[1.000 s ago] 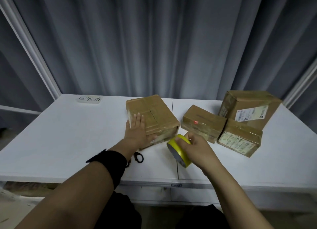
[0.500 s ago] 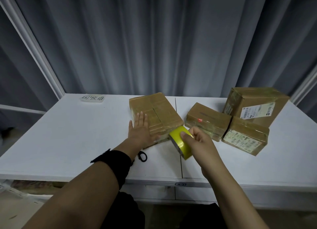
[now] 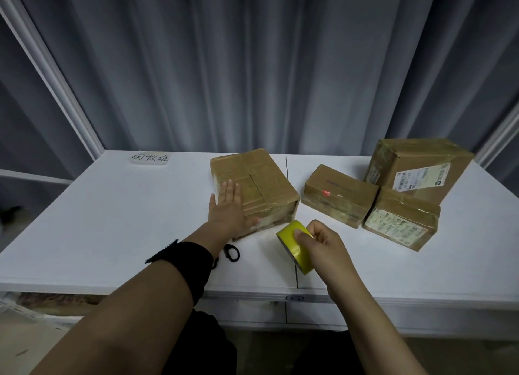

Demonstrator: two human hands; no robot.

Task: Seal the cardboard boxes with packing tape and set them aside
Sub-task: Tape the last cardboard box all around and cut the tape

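Left hand presses flat on the near corner of the box, right hand grips the tape just before it, wide worktop stretches left, and scissors hide partly behind the wrist.

Passage lies across the table at left; clustered boxes block right.

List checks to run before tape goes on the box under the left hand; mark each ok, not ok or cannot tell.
1. The box is steadied: ok, left hand flat on it.
2. The roll is gripped: ok, in the right hand.
3. Tape end peeled free: cannot tell.
4. Flaps shut: ok.
5. The scissors are near: ok, on the table by the left wrist.
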